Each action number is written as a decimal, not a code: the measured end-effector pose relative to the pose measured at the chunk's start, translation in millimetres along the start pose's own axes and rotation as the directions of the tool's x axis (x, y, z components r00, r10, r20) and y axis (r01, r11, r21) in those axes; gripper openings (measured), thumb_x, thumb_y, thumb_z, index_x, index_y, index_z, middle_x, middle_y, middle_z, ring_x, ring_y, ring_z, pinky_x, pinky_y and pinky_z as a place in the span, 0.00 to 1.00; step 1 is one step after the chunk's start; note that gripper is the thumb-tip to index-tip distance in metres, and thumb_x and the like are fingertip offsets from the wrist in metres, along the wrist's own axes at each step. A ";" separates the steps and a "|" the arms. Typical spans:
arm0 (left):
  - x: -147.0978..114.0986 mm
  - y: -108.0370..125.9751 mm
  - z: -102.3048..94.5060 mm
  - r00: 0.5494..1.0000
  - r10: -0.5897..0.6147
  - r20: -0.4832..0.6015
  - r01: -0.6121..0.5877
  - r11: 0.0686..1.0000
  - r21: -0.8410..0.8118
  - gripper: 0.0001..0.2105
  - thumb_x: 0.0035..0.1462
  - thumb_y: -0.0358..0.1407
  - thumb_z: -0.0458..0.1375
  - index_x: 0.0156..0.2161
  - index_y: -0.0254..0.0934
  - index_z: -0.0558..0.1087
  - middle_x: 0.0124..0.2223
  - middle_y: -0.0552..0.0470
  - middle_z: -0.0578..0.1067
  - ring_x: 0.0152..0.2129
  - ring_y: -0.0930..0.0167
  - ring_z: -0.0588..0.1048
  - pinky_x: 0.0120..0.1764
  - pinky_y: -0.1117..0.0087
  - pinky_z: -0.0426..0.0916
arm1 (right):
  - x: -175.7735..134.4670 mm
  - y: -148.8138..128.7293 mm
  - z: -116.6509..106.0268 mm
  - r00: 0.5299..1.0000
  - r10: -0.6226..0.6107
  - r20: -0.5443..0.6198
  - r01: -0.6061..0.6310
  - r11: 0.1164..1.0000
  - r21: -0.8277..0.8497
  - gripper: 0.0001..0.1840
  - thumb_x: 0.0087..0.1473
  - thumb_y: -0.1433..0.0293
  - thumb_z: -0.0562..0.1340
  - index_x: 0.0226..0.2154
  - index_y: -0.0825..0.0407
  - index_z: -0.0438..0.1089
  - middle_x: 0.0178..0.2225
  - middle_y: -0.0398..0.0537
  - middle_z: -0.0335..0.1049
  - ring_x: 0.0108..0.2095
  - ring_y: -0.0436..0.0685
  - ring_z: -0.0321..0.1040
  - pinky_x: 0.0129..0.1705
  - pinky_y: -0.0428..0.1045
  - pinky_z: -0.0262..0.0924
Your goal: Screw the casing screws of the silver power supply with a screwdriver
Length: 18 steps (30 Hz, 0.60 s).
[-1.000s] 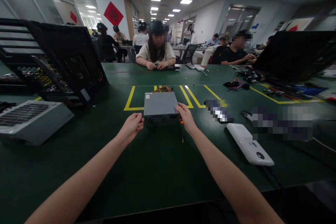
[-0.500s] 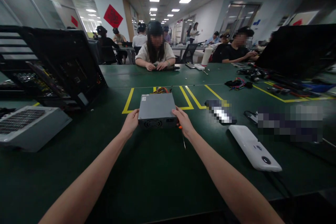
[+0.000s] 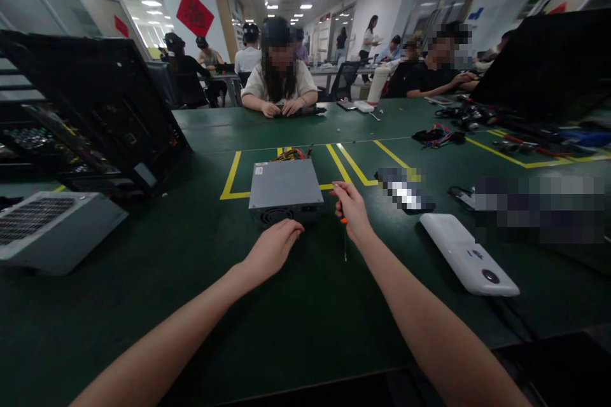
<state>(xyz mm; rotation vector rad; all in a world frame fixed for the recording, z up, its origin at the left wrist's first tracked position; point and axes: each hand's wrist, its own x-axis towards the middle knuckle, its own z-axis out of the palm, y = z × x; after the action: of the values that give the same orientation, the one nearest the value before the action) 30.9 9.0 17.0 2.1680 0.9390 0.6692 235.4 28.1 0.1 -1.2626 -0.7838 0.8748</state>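
Observation:
A grey power supply unit (image 3: 285, 184) rests on the green table (image 3: 286, 331), its fan grille and socket facing me and a bundle of coloured cables behind it. Just in front of the grille is my left hand (image 3: 277, 247), fingers extended to the right and slightly bent, holding nothing that I can see. To the right of the unit and apart from it, my right hand (image 3: 353, 208) is closed around a screwdriver (image 3: 345, 243). Part of its orange handle shows under the fingers, and its thin shaft points down toward me.
At left, an open black computer case (image 3: 100, 108) stands behind another power supply (image 3: 71, 229). A phone (image 3: 405, 191) and a white device (image 3: 470, 254) lie right. Yellow tape (image 3: 229, 178) marks the table. Cables (image 3: 439, 135) lie farther back; a person (image 3: 279, 79) sits opposite.
Both hands have let go of the power supply unit. My left hand has moved right to its front; my right hand has drawn away to the right, still with the screwdriver. The view has tilted slightly down.

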 end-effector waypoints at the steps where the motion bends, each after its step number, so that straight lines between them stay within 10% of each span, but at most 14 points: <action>1: 3.7 -3.5 3.4 1.000 0.024 -0.010 -0.024 1.000 -0.013 0.09 0.56 0.34 0.50 0.37 0.40 0.73 0.36 0.49 0.72 0.34 0.67 0.69 0.39 0.66 0.61 | -0.4 1.1 -0.6 1.000 -0.005 -0.001 0.005 1.000 -0.001 0.18 0.42 0.56 0.60 0.35 0.48 0.66 0.28 0.39 0.63 0.17 0.42 0.51 0.14 0.39 0.45; 10: 0.6 -17.8 -4.1 0.989 -0.079 -0.124 0.050 0.974 -0.221 0.11 0.55 0.34 0.52 0.43 0.43 0.72 0.44 0.52 0.74 0.44 0.67 0.70 0.48 0.65 0.60 | 1.8 -0.6 -4.1 0.999 -0.030 -0.014 0.031 0.999 0.025 0.15 0.43 0.59 0.61 0.34 0.48 0.66 0.28 0.39 0.64 0.17 0.42 0.52 0.14 0.39 0.45; 18: 2.8 -23.8 2.6 0.968 -0.245 -0.055 0.200 0.884 -0.422 0.07 0.53 0.36 0.55 0.36 0.36 0.71 0.30 0.52 0.75 0.29 0.72 0.73 0.32 0.72 0.64 | 3.1 -10.2 -8.2 0.988 -0.085 -0.133 0.100 0.989 0.110 0.13 0.47 0.65 0.58 0.37 0.49 0.58 0.25 0.38 0.64 0.17 0.43 0.54 0.16 0.40 0.48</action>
<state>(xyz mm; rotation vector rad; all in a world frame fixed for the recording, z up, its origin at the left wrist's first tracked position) 24.2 22.4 -1.8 1.6348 0.9816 0.7952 245.2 26.2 9.1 -1.1581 -0.6741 0.7466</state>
